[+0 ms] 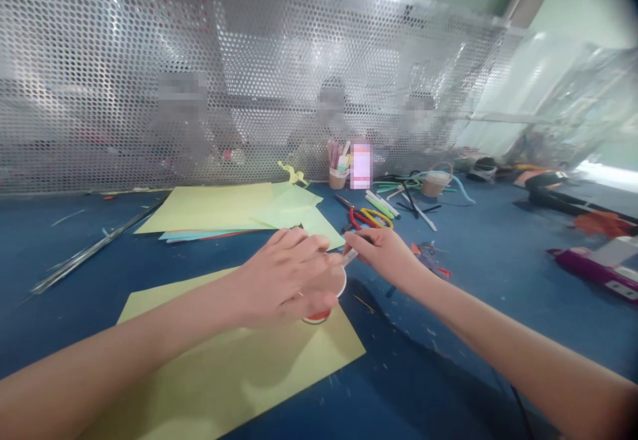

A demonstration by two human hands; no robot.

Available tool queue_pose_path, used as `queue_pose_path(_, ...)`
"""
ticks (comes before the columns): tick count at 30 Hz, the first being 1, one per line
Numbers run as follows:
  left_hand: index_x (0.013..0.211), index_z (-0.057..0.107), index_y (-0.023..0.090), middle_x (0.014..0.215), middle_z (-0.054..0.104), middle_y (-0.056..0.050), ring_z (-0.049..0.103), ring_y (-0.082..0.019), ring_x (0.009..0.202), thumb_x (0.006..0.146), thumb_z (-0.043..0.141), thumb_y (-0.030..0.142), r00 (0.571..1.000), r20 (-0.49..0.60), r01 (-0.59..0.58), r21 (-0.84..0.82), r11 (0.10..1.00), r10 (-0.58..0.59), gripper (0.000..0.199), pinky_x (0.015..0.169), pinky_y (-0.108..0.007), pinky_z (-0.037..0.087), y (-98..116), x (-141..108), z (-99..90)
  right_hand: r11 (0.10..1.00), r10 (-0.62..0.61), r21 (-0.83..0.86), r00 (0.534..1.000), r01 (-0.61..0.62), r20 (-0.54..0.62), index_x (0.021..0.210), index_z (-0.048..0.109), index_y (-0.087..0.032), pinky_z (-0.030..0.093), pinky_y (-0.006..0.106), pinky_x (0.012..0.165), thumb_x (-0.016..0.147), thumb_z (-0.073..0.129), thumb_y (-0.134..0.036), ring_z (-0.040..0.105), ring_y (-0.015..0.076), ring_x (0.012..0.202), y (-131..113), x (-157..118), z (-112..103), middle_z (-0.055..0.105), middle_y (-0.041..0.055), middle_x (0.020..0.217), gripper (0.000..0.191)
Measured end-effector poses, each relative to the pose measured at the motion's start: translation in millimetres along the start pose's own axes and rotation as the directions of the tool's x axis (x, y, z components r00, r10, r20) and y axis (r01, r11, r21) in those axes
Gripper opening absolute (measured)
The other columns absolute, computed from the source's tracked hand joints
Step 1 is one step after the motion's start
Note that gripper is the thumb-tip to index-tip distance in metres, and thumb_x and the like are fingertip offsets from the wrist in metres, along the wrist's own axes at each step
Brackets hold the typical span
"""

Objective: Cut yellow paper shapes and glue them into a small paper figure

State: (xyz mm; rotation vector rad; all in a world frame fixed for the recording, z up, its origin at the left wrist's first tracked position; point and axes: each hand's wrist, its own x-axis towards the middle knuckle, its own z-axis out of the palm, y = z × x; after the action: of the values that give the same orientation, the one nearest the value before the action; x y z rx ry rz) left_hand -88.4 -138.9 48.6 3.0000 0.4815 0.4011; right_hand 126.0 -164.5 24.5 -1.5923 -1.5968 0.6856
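Note:
My left hand [292, 277] is closed over a small cup [339, 282], which rests on a sheet of yellow paper [234, 380]. Part of the cup's white rim shows at the right, and a reddish patch shows below my thumb; the fingers cover most of the rest. Between the thumb and fingers of my right hand [381, 250] is a slim white pen [350, 256], its lower end close to the cup's rim. Whether the pen touches the cup I cannot tell.
Behind my hands lie a stack of coloured paper [214, 207], red-and-yellow pliers [371, 218] and several markers [381, 205]. A cup of pens [337, 177] and another cup [435, 184] stand farther back. A purple glue gun [588, 272] lies right; perforated sheeting [279, 48] rises behind.

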Motion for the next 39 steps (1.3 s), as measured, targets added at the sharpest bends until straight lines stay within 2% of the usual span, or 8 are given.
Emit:
queue_pose_path(6,0.125,0.045,0.022,0.121,0.049,-0.008,0.038,-0.024,0.099,0.09,0.032,0.05,1.0,-0.001,-0.015,0.0,1.0,0.015,0.047,0.091,-0.041,0.025,0,0,0.3,0.992,-0.073,-0.113,0.992,0.062,-0.099,0.062,0.063,-0.016,0.027,0.023,0.047,0.085,0.045,-0.04,0.035,0.0091,0.046,-3,-22,-1,0.041,-0.0046,0.047,0.038)
queue_pose_path(11,0.125,0.046,0.022,0.12,0.049,-0.008,0.039,-0.024,0.099,0.09,0.032,0.048,1.0,0.003,-0.017,-0.002,1.0,0.017,0.046,0.09,-0.041,0.026,1,1,-0.9,0.973,-0.135,-0.207,0.979,0.102,-0.152,0.062,0.062,-0.017,0.032,0.02,0.051,0.086,0.045,-0.037,0.045,0.0102,0.052,-10,-38,-1,0.052,-0.0026,0.053,0.035)
queue_pose_path(15,0.125,0.045,0.023,0.119,0.049,-0.008,0.039,-0.024,0.1,0.09,0.032,0.048,1.0,-0.014,-0.024,-0.005,1.0,0.024,0.045,0.09,-0.041,0.026,1,1,-0.1,0.969,-0.147,-0.223,0.977,0.11,-0.156,0.063,0.061,-0.017,0.032,0.019,0.049,0.087,0.044,-0.039,0.043,0.0092,0.051,-9,-50,0,0.05,-0.0036,0.052,0.037)
queue_pose_path(20,0.124,0.046,0.023,0.117,0.05,-0.008,0.039,-0.024,0.099,0.09,0.031,0.047,0.999,-0.023,-0.028,-0.006,1.0,0.028,0.044,0.088,-0.04,0.027,2,1,-0.3,0.96,-0.196,-0.235,0.967,0.154,-0.165,0.054,0.049,-0.016,0.027,0.018,0.045,0.088,0.045,-0.038,0.034,0.0065,0.047,-9,-61,1,0.04,-0.0058,0.05,0.04)
queue_pose_path(29,0.123,0.047,0.023,0.118,0.05,-0.007,0.04,-0.024,0.1,0.09,0.031,0.049,0.999,-0.037,-0.025,0.003,1.0,0.025,0.044,0.089,-0.041,0.027,1,1,1.1,0.943,-0.231,-0.282,0.958,0.178,-0.169,0.059,0.06,-0.016,0.032,0.018,0.047,0.088,0.044,-0.034,0.042,0.0072,0.047,-14,-70,1,0.049,-0.0042,0.05,0.037)
queue_pose_path(39,0.123,0.048,0.022,0.119,0.05,-0.009,0.04,-0.025,0.102,0.089,0.035,0.047,1.0,-0.021,-0.009,-0.009,1.0,0.008,0.044,0.093,-0.043,0.027,4,0,-2.9,0.951,-0.197,-0.271,0.968,0.149,-0.158,0.058,0.059,-0.017,0.032,0.02,0.047,0.087,0.043,-0.037,0.042,0.009,0.046,-16,-71,3,0.049,-0.0033,0.049,0.039)
